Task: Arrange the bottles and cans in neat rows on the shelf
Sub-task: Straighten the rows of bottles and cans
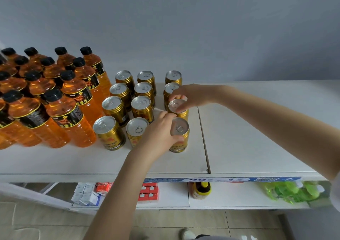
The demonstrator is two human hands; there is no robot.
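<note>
Cans [114, 107] are being lined up on the shelf [248, 138].
Orange bottles [73, 100] are stood at the left, gold cans beside them; the front can [181, 140] is clasped by the left grip [160, 131], the next can [177, 109] by the right grip [191, 96], likely so that row is straightened.

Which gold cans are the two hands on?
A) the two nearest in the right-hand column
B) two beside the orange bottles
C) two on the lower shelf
A: the left hand grips the front can of that column, the right hand holds the can behind it.
</note>
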